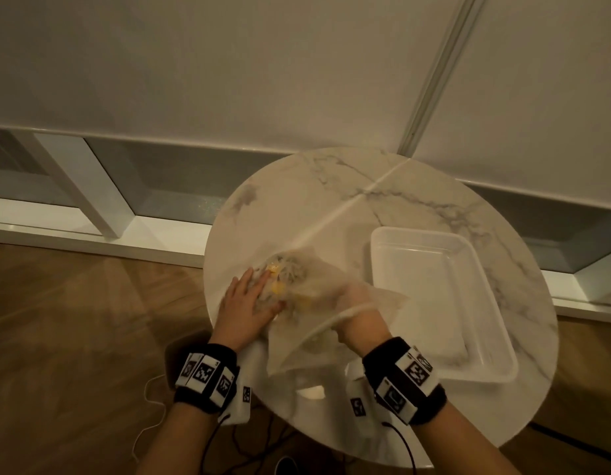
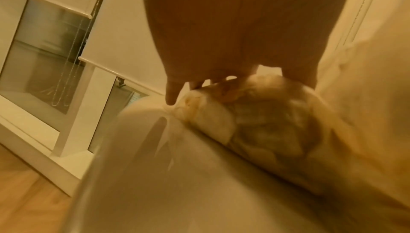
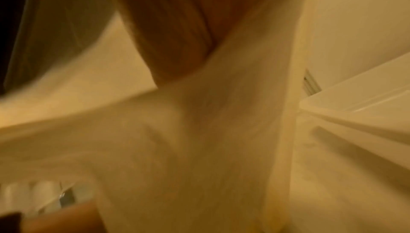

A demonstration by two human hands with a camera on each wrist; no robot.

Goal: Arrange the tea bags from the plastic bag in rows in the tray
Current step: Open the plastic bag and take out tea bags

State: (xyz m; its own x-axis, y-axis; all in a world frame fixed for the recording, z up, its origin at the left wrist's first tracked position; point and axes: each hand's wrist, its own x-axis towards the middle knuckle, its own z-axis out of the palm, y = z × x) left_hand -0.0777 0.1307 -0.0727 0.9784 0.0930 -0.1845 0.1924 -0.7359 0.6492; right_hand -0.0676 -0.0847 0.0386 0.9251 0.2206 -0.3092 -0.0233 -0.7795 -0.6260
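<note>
Both hands (image 1: 249, 303) (image 1: 357, 303) work plastic bag (image 1: 317, 293) beside tray (image 1: 393, 234).

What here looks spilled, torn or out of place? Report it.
Nothing stands out. The tea bags all appear to be inside the plastic bag, which lies on the table under the left hand. The right hand is inside the bag. The tray sits flat with nothing in it.

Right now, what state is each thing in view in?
plastic bag: lying on the table, mouth open, right hand inside
tea bags: bunched inside the bag
tray: empty, upright
left hand: flat on the bag
right hand: inside the bag, fingers veiled
</note>
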